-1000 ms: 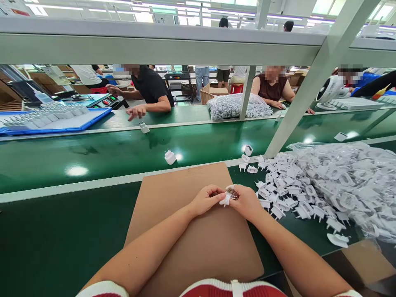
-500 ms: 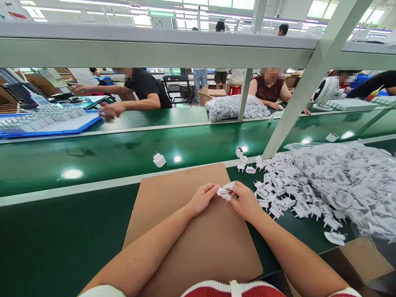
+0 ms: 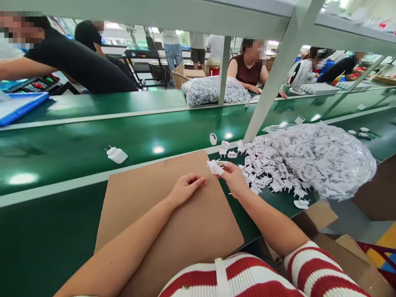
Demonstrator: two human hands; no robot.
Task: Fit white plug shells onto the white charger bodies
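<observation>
My right hand (image 3: 235,178), with white covers on its fingertips, pinches a white plastic plug part (image 3: 213,167) above the cardboard sheet's far right corner. Its fingers partly hide the part. My left hand (image 3: 187,189) rests over the brown cardboard sheet (image 3: 148,198), apart from the right, its fingers curled in and the thumb against them; nothing shows between them. Just right of my right hand lies a heap of loose white plug parts with metal pins (image 3: 262,165). Two more plug parts (image 3: 227,153) lie near the sheet's far corner.
A clear bag of white parts (image 3: 324,161) stands right of the heap. On the green conveyor belt (image 3: 173,134) lie a white charger (image 3: 116,154) and a white housing (image 3: 213,139). A slanted metal post (image 3: 272,78) rises behind the heap. Co-workers sit or lean across the belt.
My hands have parted: the left has let go of the white plug part, which stays in my right hand. The view has turned right; the charger on the belt has shifted left.
</observation>
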